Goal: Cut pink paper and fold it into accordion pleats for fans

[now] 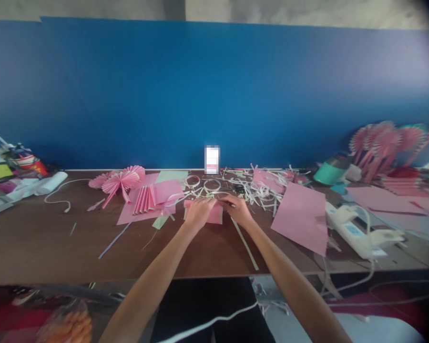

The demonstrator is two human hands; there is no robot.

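Note:
A pink sheet of paper (pixel 215 218) lies on the brown table in front of me, its upper edge turned or folded. My left hand (pixel 199 213) rests over it, with fingers closed on the upper edge. At the upper right corner of the same sheet, my right hand (pixel 237 209) is closed, thumb and fingers pinched together on the edge. The fingertips partly hide the fold. Left of my hands lies a pleated pink paper piece (pixel 143 200). Pink paper fans (pixel 123 181) lie beyond it. A larger pink sheet (pixel 302 216) is to the right.
White paper strips (pixel 264 193) are heaped behind my hands, beside two tape rolls (pixel 212 185). A phone (pixel 212 159) leans on the blue partition (pixel 186 95). At right are a white power strip (pixel 355 233), a teal container (pixel 331 170) and finished-looking pink fans (pixel 386 140).

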